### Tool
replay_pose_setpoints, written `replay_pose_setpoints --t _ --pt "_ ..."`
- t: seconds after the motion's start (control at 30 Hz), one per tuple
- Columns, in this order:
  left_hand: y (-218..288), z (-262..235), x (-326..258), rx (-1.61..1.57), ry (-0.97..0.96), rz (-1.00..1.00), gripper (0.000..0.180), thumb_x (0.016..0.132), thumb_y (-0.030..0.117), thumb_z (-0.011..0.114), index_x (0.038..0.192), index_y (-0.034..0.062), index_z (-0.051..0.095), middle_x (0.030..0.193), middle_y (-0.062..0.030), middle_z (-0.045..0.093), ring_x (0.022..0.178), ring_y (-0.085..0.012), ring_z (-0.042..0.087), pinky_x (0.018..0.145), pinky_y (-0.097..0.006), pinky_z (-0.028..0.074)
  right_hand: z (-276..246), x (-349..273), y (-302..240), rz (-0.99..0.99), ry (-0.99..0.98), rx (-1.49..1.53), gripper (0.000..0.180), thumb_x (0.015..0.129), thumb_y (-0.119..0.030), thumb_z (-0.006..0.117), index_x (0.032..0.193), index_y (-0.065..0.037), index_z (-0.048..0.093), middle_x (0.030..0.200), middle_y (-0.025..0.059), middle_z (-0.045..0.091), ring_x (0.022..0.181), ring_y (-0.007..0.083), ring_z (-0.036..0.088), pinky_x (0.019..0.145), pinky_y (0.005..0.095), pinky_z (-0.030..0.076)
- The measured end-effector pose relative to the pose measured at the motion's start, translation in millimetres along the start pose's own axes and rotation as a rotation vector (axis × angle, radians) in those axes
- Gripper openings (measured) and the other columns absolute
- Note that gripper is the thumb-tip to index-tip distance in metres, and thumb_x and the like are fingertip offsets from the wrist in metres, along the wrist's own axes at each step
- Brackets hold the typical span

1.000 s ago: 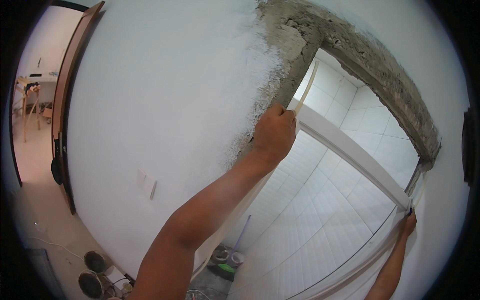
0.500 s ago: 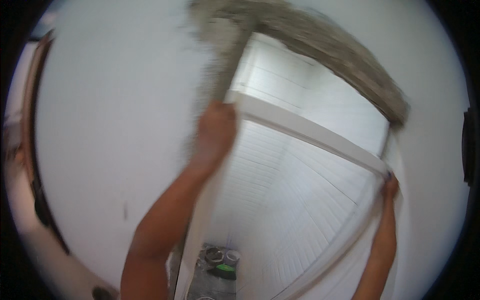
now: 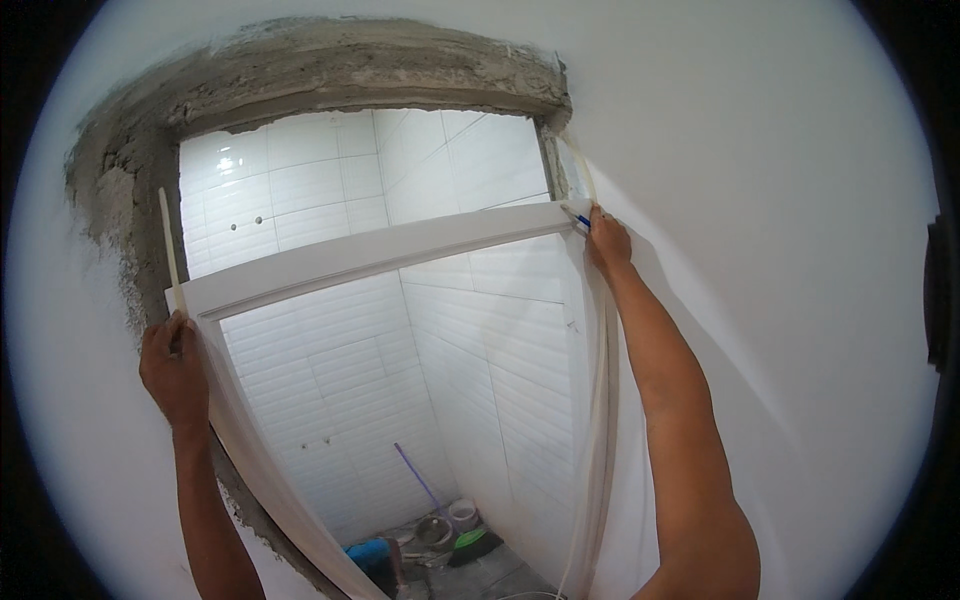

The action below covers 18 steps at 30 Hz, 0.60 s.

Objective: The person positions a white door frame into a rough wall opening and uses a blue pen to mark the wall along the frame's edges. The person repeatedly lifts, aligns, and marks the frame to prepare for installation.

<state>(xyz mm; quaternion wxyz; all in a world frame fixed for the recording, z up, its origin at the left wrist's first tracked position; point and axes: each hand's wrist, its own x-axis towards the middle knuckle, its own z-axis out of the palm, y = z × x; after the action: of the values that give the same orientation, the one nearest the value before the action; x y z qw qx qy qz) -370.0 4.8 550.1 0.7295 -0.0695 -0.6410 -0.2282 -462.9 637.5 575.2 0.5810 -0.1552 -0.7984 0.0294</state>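
A white door frame (image 3: 385,250) leans across a rough cement doorway opening, its top bar lower on the left. My left hand (image 3: 177,375) is closed around the frame's left upright just below the corner. A thin cream strip (image 3: 172,240) rises from those fingers; whether they pinch it is unclear. At the upper right corner my right hand (image 3: 608,242) grips the frame. A slim blue and white pen-like stick (image 3: 577,215) pokes out of the right fingers, pointing up-left over the corner.
Rough grey cement (image 3: 330,65) edges the opening in the white wall (image 3: 760,230). Beyond is a white-tiled room (image 3: 440,350). On its floor stand buckets (image 3: 462,515), a green-headed broom (image 3: 468,540) with a purple handle, and something blue (image 3: 372,555).
My view has swung right and levelled, so the whole top of the opening shows. Both hands remain on the frame's upper corners. The cream strip and the pen-like stick now show plainly.
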Motion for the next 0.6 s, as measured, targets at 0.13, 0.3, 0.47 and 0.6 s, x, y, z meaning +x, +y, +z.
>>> replay_pose_setpoints --t 0.13,0.3,0.47,0.6 --pt "-3.3 0.5 0.7 -0.027 0.019 -0.041 0.02 0.091 0.008 0.064 0.107 -0.0009 0.07 0.092 -0.0103 0.065 0.082 -0.0208 0.064 0.077 -0.033 0.051 -1.0 -1.4 -0.6 -0.002 0.025 0.084 0.032 0.084 -0.007 0.058 0.114 -0.002 0.05 0.099 0.0227 0.064 0.09 0.0417 0.066 0.08 0.0505 0.054" --pt "-7.3 0.1 1.6 -0.009 -0.025 -0.047 0.02 0.092 0.009 0.063 0.107 -0.0013 0.07 0.093 -0.0103 0.065 0.083 -0.0214 0.064 0.078 -0.033 0.051 -3.1 -7.3 -4.4 0.003 0.061 0.165 0.019 0.084 -0.006 0.055 0.103 -0.003 0.051 0.095 0.024 0.064 0.088 0.0444 0.065 0.08 0.0525 0.052" --pt "-9.3 -0.7 2.0 0.039 0.012 0.018 0.021 0.092 0.009 0.063 0.109 -0.0023 0.069 0.093 -0.0103 0.065 0.083 -0.0211 0.063 0.078 -0.032 0.051 0.5 -4.9 -5.0 0.057 0.095 0.235 0.016 0.085 -0.005 0.054 0.101 -0.002 0.054 0.097 0.0253 0.063 0.09 0.0457 0.064 0.081 0.0527 0.052" --pt "-9.1 -1.1 1.6 0.034 -0.025 -0.005 0.022 0.092 0.01 0.064 0.109 -0.0024 0.069 0.095 -0.0109 0.066 0.085 -0.021 0.064 0.08 -0.032 0.051 3.9 -5.9 -3.7 0.035 0.068 0.214 0.017 0.085 -0.005 0.053 0.102 0.0 0.056 0.101 0.0265 0.062 0.093 0.0455 0.064 0.082 0.0521 0.052"
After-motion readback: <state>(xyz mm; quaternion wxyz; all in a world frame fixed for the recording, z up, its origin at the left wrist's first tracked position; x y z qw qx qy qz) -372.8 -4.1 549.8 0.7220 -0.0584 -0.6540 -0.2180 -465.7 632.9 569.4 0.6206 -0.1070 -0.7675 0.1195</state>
